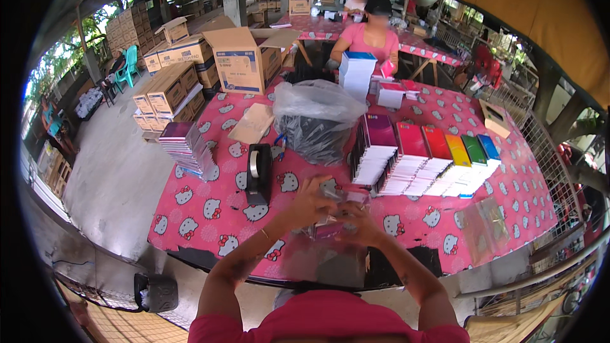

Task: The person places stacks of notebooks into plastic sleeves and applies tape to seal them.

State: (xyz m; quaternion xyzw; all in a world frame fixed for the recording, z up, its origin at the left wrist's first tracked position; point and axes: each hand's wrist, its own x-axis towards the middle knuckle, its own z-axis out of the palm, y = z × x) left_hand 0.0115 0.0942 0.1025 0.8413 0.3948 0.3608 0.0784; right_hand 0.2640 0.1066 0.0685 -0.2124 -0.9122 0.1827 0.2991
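Note:
At the near edge of the table, my left hand (310, 206) and my right hand (359, 225) grip a pack of notebooks (325, 230) in clear plastic from its two sides. Purple edges show through the shiny film, but my fingers hide much of the pack. Loose clear plastic (321, 260) spreads toward me below my hands. A black tape dispenser (258, 174) stands left of my left hand. Beyond my right hand rise stacks of spiral notebooks with purple (380, 132), red (412, 141), yellow (457, 150), green (474, 150) and blue covers (488, 147).
A plastic-wrapped dark bundle (318, 124) sits mid-table, near flat brown cardboard (253, 123). Packed notebooks (186, 147) are piled at left, clear plastic sleeves (483, 230) at right. Across the table sits a co-worker (375, 39) behind a tall notebook stack (356, 76). Cartons (238, 67) stand far left.

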